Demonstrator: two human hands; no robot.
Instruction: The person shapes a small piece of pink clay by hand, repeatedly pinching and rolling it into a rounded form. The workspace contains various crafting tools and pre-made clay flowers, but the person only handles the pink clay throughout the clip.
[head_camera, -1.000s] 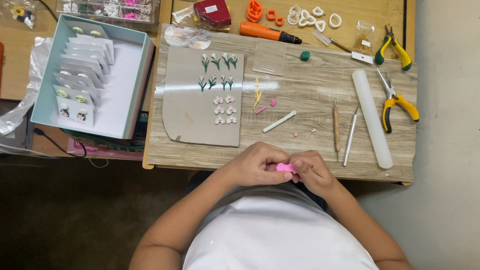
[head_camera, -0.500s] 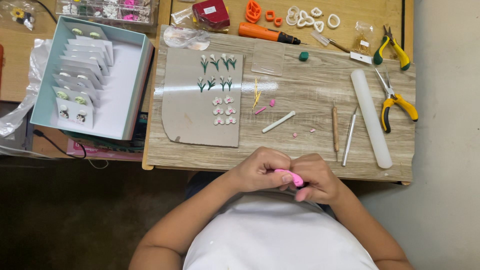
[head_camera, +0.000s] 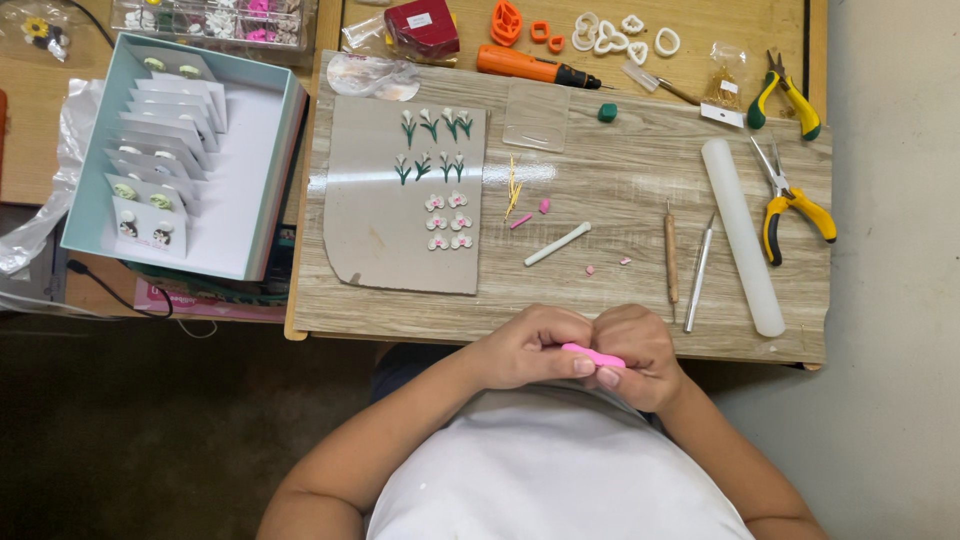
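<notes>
We've got both hands, left hand (head_camera: 528, 348) and right hand (head_camera: 636, 356), pinched together on a pink clay strip (head_camera: 592, 355) at 6 o'clock off the counter (head_camera: 620, 170), with finished flower pieces (head_camera: 446, 220) on the grey sheet (head_camera: 385, 230) at 10 o'clock, this strip not shaped yet.

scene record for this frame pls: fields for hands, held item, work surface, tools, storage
left hand: left hand, fingers curled, pinching the pink clay piece
right hand: right hand, pinching the same piece from the other side
held item: pink clay piece, small, elongated, between both hands at the board's near edge
work surface: wooden board; grey sheet with rows of small clay flowers
tools: clear roller, two thin sculpting tools, yellow-handled pliers, orange knife
storage: pale blue box holding cards
</notes>
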